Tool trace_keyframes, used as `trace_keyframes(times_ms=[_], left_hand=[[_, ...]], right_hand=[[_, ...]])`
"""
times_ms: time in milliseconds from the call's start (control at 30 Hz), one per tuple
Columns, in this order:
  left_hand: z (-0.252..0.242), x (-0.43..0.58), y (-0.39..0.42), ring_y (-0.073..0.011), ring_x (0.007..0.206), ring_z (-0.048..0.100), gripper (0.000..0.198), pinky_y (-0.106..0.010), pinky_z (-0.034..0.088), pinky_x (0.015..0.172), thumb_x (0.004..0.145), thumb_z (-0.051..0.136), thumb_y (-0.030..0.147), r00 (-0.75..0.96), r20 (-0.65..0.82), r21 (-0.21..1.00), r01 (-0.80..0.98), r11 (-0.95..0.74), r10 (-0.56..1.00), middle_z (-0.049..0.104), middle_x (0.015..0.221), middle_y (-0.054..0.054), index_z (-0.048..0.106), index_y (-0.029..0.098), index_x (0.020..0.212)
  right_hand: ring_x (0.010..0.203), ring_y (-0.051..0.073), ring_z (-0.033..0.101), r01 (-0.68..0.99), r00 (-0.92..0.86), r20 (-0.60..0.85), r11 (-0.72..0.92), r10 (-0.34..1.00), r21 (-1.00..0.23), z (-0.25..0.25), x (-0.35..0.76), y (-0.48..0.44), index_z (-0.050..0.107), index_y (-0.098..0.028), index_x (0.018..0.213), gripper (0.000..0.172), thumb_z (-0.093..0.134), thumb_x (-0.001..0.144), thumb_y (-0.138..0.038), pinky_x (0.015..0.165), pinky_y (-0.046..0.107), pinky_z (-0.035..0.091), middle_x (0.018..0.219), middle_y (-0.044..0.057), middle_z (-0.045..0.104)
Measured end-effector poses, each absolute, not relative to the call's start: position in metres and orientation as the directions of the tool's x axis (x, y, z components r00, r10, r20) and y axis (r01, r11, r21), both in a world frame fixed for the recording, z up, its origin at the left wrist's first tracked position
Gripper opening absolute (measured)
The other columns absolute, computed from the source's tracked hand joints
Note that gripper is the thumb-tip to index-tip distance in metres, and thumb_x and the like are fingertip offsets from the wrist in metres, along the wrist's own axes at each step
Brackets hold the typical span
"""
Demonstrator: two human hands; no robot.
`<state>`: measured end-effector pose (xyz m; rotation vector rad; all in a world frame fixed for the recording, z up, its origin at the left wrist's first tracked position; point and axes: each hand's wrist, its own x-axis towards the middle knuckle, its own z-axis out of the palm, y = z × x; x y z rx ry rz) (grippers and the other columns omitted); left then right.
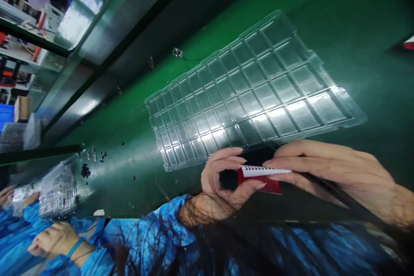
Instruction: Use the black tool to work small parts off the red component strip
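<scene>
My left hand (223, 179) is curled shut on a small red card (270, 185) near the table's front edge. My right hand (336, 172) pinches a white strip (263, 170) marked with a row of dots, which lies along the top of that red card. A thin dark rod or cable (343, 196) runs under my right hand. Just beyond both hands lies a clear plastic tray (252, 90) divided into many square compartments, all without contents. I wear blue patterned sleeves (155, 233).
The tray rests on a green table mat (355, 17). Small dark parts (93, 155) are scattered at the left, and one (177, 52) near the far edge. At lower left, another person's hand (54, 237) is near a filled tray (60, 189). Shelving stands at upper left.
</scene>
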<state>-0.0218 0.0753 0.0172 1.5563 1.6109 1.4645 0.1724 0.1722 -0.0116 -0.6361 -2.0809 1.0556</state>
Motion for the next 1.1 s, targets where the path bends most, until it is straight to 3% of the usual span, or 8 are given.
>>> trace_keyframes(times_ms=[100,200,333,467,700,933,1100], left_hand=[[0.027,-0.029,0.082,-0.0184,0.089,0.081,0.020,-0.023,0.066,0.085,0.097,0.075,0.028,-0.039,0.311,0.791,0.564,-0.236,0.950,0.081,0.099,-0.010,0.067,0.016,0.111],[0.034,-0.034,0.085,-0.0167,0.084,0.081,0.015,-0.019,0.064,0.084,0.096,0.076,0.021,0.050,0.306,0.734,0.624,-0.269,0.951,0.081,0.095,-0.008,0.069,0.012,0.107],[0.033,-0.037,0.085,-0.0142,0.084,0.080,0.010,-0.014,0.062,0.085,0.095,0.076,0.018,0.056,0.314,0.759,0.585,-0.286,0.948,0.082,0.093,-0.007,0.071,0.012,0.101],[0.032,-0.036,0.084,-0.0154,0.083,0.081,0.005,-0.019,0.065,0.080,0.096,0.076,0.020,0.025,0.248,0.819,0.528,-0.224,0.968,0.082,0.094,-0.006,0.073,0.016,0.098],[0.034,-0.038,0.085,-0.0176,0.085,0.081,0.003,-0.021,0.067,0.079,0.097,0.074,0.020,0.028,0.151,0.886,0.440,-0.147,0.988,0.082,0.096,-0.004,0.076,0.018,0.096],[0.035,-0.034,0.088,-0.0164,0.077,0.080,0.004,-0.017,0.064,0.076,0.092,0.079,0.017,0.005,0.163,0.874,0.463,-0.147,0.987,0.081,0.089,-0.006,0.075,0.015,0.092],[0.040,-0.033,0.093,-0.0171,0.072,0.080,0.012,-0.017,0.063,0.071,0.094,0.079,0.025,0.025,0.162,0.858,0.490,-0.154,0.986,0.081,0.086,-0.006,0.074,0.014,0.092]], right_hand=[[0.073,0.007,0.072,0.005,-0.668,0.395,0.534,0.631,-0.845,-0.009,0.173,0.175,0.074,-0.028,0.120,0.031,0.065,0.097,-0.010,0.062,0.011,0.061,0.092,0.001,0.073],[0.073,0.008,0.072,-0.013,-0.681,0.350,0.468,0.643,-0.884,-0.012,0.175,0.174,0.073,-0.029,0.123,0.037,0.061,0.097,-0.006,0.058,0.014,0.060,0.096,0.002,0.072],[0.070,0.009,0.073,-0.049,-0.687,0.334,0.418,0.645,-0.907,-0.013,0.175,0.174,0.073,-0.031,0.122,0.039,0.059,0.097,-0.006,0.054,0.016,0.060,0.095,0.001,0.072],[0.070,0.009,0.073,-0.046,-0.702,0.326,0.417,0.633,-0.908,-0.006,0.170,0.176,0.073,-0.031,0.115,0.027,0.062,0.099,-0.012,0.057,0.016,0.060,0.092,0.000,0.073],[0.065,0.009,0.070,0.025,-0.727,0.138,0.228,0.672,-0.973,0.001,0.170,0.174,0.077,-0.034,0.103,0.018,0.059,0.104,-0.029,0.058,0.020,0.058,0.087,-0.001,0.071],[0.064,0.006,0.069,0.016,-0.744,0.117,0.193,0.658,-0.981,-0.002,0.173,0.176,0.077,-0.035,0.104,0.018,0.060,0.105,-0.028,0.053,0.019,0.052,0.088,-0.003,0.072],[0.064,0.009,0.070,0.024,-0.742,0.113,0.195,0.660,-0.981,-0.005,0.174,0.176,0.077,-0.036,0.106,0.020,0.060,0.103,-0.025,0.053,0.021,0.055,0.089,-0.001,0.073]])
